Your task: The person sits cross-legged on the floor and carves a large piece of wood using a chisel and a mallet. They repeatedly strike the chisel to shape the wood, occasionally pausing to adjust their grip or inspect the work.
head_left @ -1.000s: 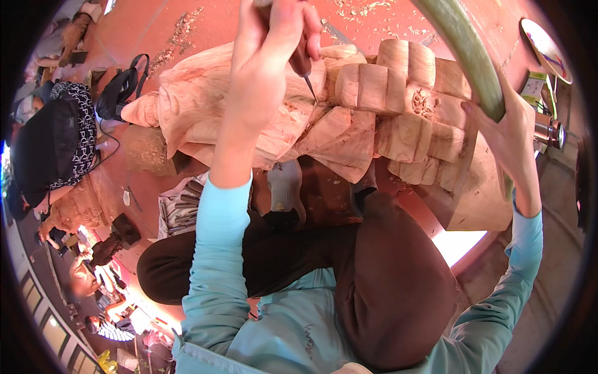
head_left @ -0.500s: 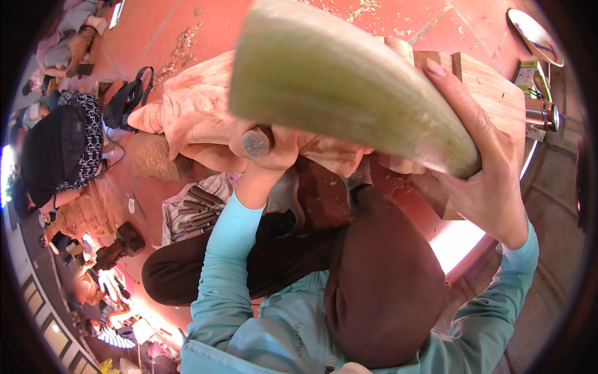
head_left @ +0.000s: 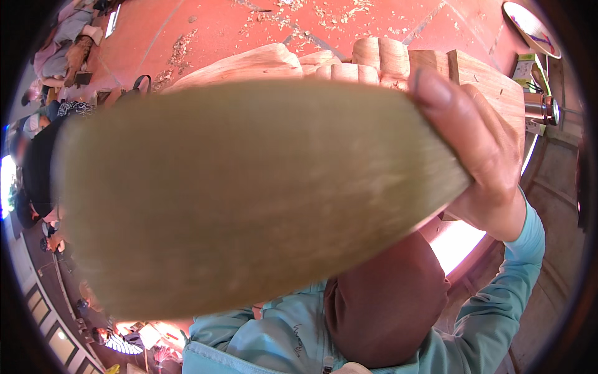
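A big wooden carving mallet (head_left: 249, 199), greenish-brown and blurred by motion, fills the middle of the view. My right hand (head_left: 483, 149) is closed round its narrow end at the right, thumb along the upper edge. Behind it lies a pale wood carving (head_left: 380, 59) with rounded, finger-like shapes; only its upper part shows. My left hand is hidden behind the mallet, as is whatever it holds.
A thick wood block (head_left: 489, 93) stands right of the carving. Beyond it are a metal flask (head_left: 542, 110), a green box (head_left: 529, 70) and a round basket (head_left: 529, 28). Wood chips litter the red floor (head_left: 218, 37). Other people sit at the far left.
The mallet has swung up closer to the camera and leftward, growing larger. It now covers my left hand, the round-ended handle in it, and the tools on the striped cloth.
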A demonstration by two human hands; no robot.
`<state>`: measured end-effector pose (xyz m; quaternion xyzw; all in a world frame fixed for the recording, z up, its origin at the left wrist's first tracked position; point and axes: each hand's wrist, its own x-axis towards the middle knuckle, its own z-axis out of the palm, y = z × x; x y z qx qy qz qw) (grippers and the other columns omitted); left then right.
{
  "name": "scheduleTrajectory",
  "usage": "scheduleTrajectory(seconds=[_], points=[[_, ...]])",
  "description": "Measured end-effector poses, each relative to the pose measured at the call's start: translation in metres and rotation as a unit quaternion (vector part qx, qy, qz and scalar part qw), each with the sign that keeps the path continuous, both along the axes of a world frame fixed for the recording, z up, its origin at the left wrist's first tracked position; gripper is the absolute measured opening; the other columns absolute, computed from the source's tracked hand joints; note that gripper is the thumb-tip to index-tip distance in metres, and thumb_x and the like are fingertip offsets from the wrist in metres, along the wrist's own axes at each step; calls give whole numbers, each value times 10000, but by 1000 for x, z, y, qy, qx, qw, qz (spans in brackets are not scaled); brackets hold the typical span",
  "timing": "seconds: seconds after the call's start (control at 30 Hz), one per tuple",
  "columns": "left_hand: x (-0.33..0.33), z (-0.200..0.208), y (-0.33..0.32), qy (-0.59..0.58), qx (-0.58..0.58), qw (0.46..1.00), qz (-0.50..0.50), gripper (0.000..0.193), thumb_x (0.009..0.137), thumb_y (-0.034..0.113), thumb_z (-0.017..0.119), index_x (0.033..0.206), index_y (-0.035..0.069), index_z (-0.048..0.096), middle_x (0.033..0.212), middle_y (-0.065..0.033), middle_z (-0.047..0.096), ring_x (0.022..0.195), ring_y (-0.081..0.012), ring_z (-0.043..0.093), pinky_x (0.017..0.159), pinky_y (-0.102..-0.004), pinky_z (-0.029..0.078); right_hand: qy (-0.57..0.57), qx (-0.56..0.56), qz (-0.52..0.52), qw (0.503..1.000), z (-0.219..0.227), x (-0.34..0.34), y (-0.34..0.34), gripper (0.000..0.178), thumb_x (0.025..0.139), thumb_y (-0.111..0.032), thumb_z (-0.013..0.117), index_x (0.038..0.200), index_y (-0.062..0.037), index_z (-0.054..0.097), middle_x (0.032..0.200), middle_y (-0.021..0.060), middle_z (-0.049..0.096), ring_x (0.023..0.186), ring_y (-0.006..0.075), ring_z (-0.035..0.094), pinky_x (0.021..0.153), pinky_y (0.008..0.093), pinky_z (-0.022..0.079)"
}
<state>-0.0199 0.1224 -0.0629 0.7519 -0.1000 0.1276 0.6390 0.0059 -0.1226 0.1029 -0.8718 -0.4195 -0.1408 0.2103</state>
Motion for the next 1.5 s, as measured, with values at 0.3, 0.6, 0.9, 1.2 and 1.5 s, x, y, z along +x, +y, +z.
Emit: scheduleTrajectory(seconds=[0.3,0.6,0.9,1.2,1.5], points=[[6,-23,-7,26,28,999,-7,245,890,170,589,1023,50,422,897,-62,510,758,-132,458,659,-277,387,-71,-93,-73,990,-1,2,2,534,655,-240,647,1188,-266,639,792,67,503,666,227,519,591,341,453],[29,20,6,79,-10,992,-101,282,892,173,587,1083,55,417,975,-65,503,838,-141,457,723,-285,386,-40,-21,-51,998,-9,0,-5,723,550,-145,789,1241,-121,577,822,75,583,676,222,557,589,321,460],[7,-1,6,75,32,996,-41,325,895,177,585,1143,60,411,1053,-69,496,917,-150,457,786,-293,384,-79,20,-34,996,-5,5,-4,695,567,-81,772,1228,-43,560,951,141,627,680,236,580,589,315,466],[21,-5,-7,82,36,994,-67,372,897,180,584,1203,65,405,1130,-73,489,997,-158,456,850,-301,383,-39,-75,-106,991,-10,-1,-4,615,629,-143,676,1221,-299,613,809,56,490,697,225,522,613,350,457],[28,15,6,93,14,991,-98,422,899,183,582,1262,70,399,1208,-76,481,1076,-167,455,913,-309,382,-43,0,-74,996,-13,0,-7,719,543,-88,761,1239,-113,580,802,92,564,664,231,544,579,318,458]])
